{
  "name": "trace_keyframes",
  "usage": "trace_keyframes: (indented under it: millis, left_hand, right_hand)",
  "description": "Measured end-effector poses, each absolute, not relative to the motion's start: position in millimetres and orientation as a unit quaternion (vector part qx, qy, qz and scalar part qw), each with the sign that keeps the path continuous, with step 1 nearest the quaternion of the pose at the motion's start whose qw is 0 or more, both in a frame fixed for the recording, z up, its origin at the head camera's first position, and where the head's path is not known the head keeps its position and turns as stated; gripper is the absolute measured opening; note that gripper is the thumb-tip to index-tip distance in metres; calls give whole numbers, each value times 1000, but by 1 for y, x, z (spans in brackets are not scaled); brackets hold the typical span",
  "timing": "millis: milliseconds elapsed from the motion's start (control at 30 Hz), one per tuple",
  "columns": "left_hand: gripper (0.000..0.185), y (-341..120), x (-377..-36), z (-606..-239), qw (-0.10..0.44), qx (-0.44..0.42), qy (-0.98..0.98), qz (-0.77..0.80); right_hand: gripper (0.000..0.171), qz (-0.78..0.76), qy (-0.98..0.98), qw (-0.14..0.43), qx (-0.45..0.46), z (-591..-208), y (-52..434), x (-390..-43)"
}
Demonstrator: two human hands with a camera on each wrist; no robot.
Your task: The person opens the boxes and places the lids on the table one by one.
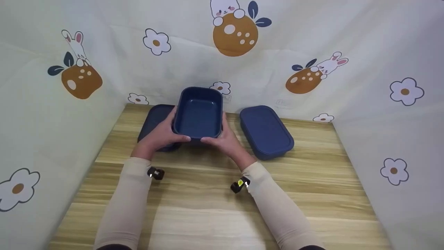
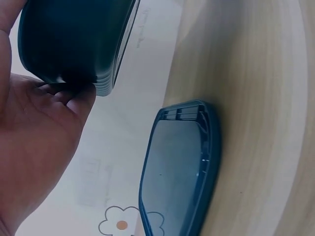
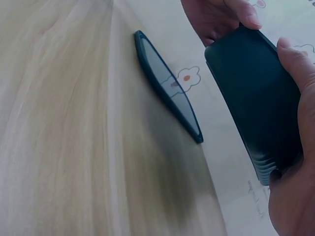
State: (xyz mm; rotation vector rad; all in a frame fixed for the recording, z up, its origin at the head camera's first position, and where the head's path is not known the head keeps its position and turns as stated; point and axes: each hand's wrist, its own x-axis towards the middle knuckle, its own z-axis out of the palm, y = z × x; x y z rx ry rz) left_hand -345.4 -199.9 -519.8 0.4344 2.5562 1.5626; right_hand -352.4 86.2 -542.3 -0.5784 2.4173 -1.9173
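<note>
Both hands hold up an uncovered dark blue rectangular food container (image 1: pixel 197 119) above the back of the table, its hollow inside facing the head camera. My left hand (image 1: pixel 162 133) grips its left side, thumb over the near edge. On the opposite side my right hand (image 1: pixel 227 139) does the same, and the thumbs nearly meet. The container's outer wall (image 2: pixel 74 39) shows in the left wrist view, with fingers beneath it. Behind the left hand, a dark blue rimmed lid (image 1: pixel 156 121) lies on the table, partly hidden; its glossy panel (image 2: pixel 172 172) shows part of a flower.
To the right, a second dark blue container (image 1: pixel 267 132) stands on the wood-grain table (image 1: pixel 201 208), covered by its lid. Pale cloth walls (image 1: pixel 187 62) printed with rabbits and flowers enclose the back and both sides. A small black camera is strapped to each wrist.
</note>
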Motion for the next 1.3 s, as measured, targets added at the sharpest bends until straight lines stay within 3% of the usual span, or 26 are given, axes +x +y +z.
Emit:
trace_keyframes:
  millis: [200, 1300]
  left_hand:
    - [140, -200, -348, -527, 62, 140, 848, 507]
    - [137, -197, -358, -558, 95, 126, 852, 499]
  right_hand:
    - [145, -616, 767, 8, -182, -552, 87, -356]
    - [134, -614, 774, 50, -146, -582, 91, -364]
